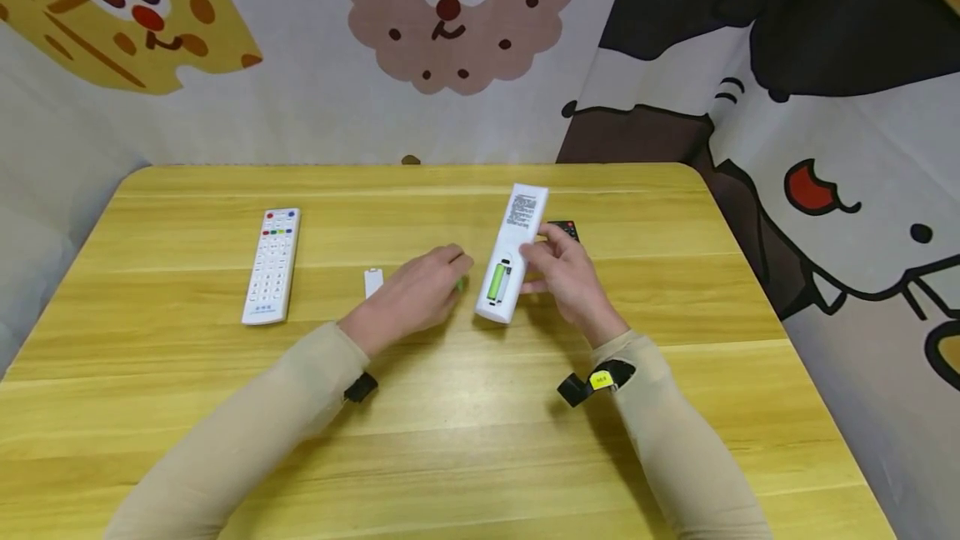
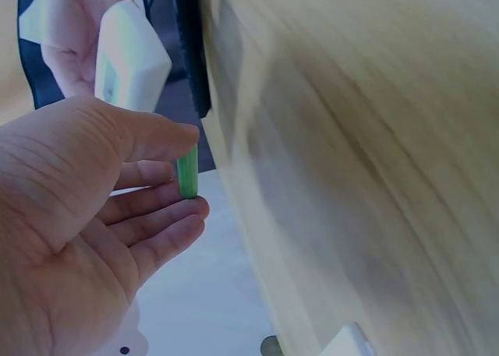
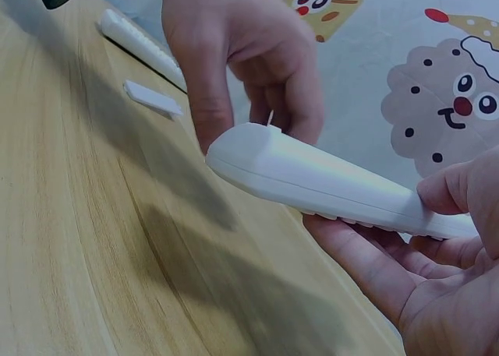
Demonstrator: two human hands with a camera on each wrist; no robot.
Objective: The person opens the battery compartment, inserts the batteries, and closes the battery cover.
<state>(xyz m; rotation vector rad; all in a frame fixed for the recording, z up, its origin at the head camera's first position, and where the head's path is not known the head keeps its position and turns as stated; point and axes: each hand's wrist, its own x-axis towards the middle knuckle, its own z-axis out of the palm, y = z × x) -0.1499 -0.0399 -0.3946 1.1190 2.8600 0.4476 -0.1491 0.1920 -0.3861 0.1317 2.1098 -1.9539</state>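
My right hand [image 1: 566,277] grips a white remote control [image 1: 519,227] above the table, its printed back facing up. The battery compartment lies uncovered, with one green battery [image 1: 497,282] along its left side and the slot beside it bare. Just left of the remote's lower end is my left hand [image 1: 412,294]. Between thumb and fingertips it pinches a second green battery [image 2: 187,175], best seen in the left wrist view. In the right wrist view the remote's side [image 3: 335,181] shows, fingers underneath and thumb on top.
A small white battery cover [image 1: 372,282] lies on the wooden table [image 1: 450,457], partly behind my left hand. Farther left lies another white remote [image 1: 272,269], buttons up. A black remote [image 1: 564,229] is mostly hidden behind my right hand. Cartoon-printed cloth [image 1: 300,123] hangs behind the table.
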